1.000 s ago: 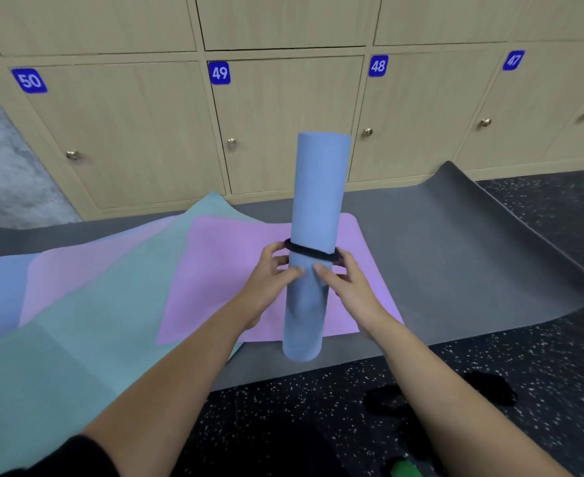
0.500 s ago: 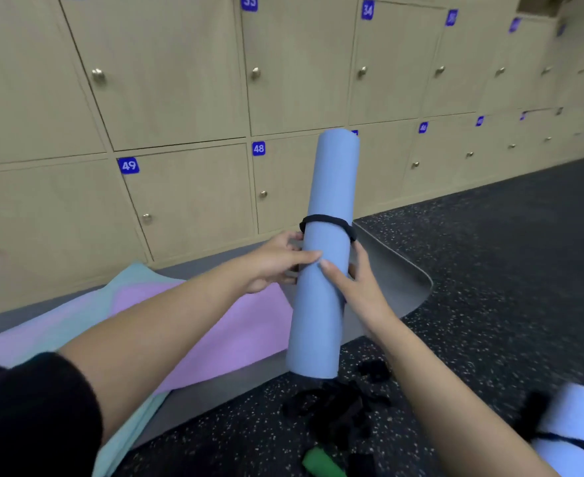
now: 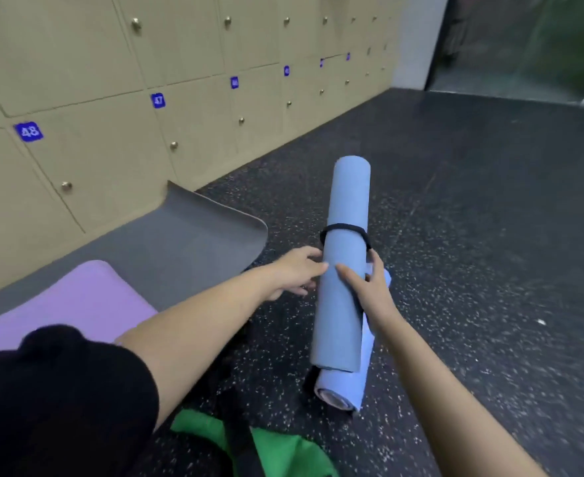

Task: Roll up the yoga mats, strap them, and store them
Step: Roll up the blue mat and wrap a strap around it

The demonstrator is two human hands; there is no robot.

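Note:
A rolled blue yoga mat is held up off the floor, with a black strap around its middle. My left hand grips the roll from the left, just below the strap. My right hand grips it from the right, fingers wrapped around its far side. Directly beneath it a second rolled light-blue mat lies on the floor, its coiled end facing me and most of its length hidden.
A grey mat and a purple mat lie unrolled at left by the numbered lockers. A green bag and black straps sit on the speckled dark floor near my feet.
I have turned right, carrying the strapped roll away from the flat mats and over open floor. It now hangs above the second rolled mat. Both hands keep the same hold.

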